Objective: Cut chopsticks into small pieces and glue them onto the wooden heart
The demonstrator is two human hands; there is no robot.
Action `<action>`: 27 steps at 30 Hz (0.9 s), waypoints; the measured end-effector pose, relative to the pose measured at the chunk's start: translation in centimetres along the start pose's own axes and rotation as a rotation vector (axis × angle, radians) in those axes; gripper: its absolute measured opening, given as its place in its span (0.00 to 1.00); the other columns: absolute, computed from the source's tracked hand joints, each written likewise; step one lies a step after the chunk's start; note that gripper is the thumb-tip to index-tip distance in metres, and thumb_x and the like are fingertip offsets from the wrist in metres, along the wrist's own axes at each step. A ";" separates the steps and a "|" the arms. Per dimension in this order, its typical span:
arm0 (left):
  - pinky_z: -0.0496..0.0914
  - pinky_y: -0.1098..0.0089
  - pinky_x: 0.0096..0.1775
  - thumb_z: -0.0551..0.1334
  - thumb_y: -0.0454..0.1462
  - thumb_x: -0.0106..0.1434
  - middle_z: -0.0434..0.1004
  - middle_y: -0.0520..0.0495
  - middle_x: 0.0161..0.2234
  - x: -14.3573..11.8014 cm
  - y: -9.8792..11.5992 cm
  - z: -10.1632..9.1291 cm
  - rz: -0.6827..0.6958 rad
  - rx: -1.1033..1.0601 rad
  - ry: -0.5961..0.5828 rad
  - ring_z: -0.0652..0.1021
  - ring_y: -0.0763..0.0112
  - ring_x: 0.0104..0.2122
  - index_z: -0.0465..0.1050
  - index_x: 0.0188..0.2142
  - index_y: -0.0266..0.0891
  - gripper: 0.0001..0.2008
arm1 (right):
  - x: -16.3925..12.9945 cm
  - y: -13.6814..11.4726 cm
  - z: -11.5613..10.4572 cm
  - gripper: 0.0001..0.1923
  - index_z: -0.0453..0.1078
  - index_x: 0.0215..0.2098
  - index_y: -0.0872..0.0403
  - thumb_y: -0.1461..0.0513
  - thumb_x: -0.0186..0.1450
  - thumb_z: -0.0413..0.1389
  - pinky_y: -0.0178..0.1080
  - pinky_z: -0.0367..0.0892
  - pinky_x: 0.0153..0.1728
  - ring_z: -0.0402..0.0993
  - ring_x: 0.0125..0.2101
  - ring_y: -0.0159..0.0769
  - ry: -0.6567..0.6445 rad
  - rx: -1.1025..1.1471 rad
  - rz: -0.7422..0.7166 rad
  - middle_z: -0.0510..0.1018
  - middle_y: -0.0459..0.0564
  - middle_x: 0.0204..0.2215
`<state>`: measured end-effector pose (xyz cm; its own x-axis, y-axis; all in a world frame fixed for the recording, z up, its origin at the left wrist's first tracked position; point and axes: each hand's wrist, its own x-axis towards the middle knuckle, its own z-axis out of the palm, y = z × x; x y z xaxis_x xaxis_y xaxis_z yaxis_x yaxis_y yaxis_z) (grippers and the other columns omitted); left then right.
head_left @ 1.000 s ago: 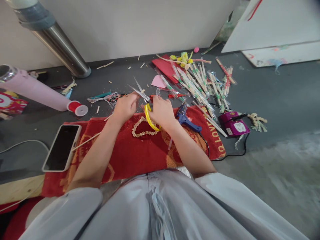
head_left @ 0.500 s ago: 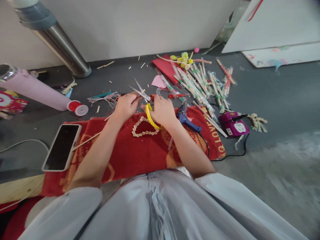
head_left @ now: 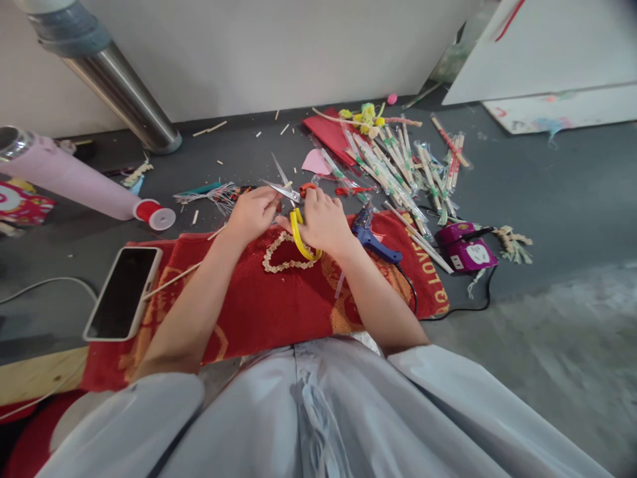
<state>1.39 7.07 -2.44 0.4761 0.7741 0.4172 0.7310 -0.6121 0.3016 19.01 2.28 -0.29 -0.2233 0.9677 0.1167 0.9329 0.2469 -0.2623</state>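
My right hand (head_left: 326,222) is closed around a pair of scissors (head_left: 291,192) with one yellow handle loop and one orange-red one. The blades are spread apart and point up and to the left. Close by, my left hand (head_left: 255,216) has its fingers pinched on a thin wooden stick (head_left: 287,185), whose pale end shows at the blades; the rest is hidden by the fingers. Below the scissors, a wavy ring of small pale wooden pieces (head_left: 271,259) lies on the red towel (head_left: 279,305), partly covered by the yellow loop.
A blue glue gun (head_left: 375,245) rests right of my hand, near a purple power socket cube (head_left: 460,247). Wrapped chopsticks (head_left: 385,166) are piled behind. On the left are a phone (head_left: 122,292), a red ribbon spool (head_left: 154,214) and a pink bottle (head_left: 74,176).
The scissor blades have opened a little wider, and their tips have shifted slightly right. The orange-red loop now shows more. My left hand has hardly moved.
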 end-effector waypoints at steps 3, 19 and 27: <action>0.72 0.67 0.44 0.46 0.40 0.70 0.79 0.44 0.35 -0.1 0.2 0.0 0.015 0.007 0.010 0.79 0.65 0.39 0.71 0.31 0.39 0.18 | 0.0 -0.1 0.0 0.41 0.63 0.50 0.65 0.40 0.69 0.28 0.49 0.62 0.49 0.71 0.49 0.54 -0.008 0.014 0.008 0.72 0.69 0.49; 0.69 0.68 0.38 0.42 0.38 0.70 0.79 0.43 0.34 -0.1 0.3 -0.3 -0.072 0.104 -0.055 0.79 0.64 0.36 0.70 0.37 0.39 0.18 | 0.7 -0.5 0.3 0.32 0.68 0.46 0.65 0.45 0.70 0.40 0.47 0.63 0.46 0.75 0.42 0.49 0.022 0.047 0.053 0.79 0.64 0.42; 0.68 0.68 0.36 0.44 0.39 0.70 0.77 0.44 0.30 0.1 0.2 -0.2 -0.084 0.058 -0.036 0.77 0.65 0.32 0.71 0.35 0.39 0.18 | 0.8 -0.3 0.4 0.34 0.68 0.47 0.65 0.44 0.70 0.39 0.48 0.62 0.47 0.75 0.43 0.51 0.006 0.042 0.051 0.78 0.66 0.43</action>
<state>1.47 6.98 -2.14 0.4283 0.8284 0.3610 0.7959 -0.5350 0.2834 18.44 2.97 -0.48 -0.1740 0.9788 0.1081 0.9304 0.1993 -0.3076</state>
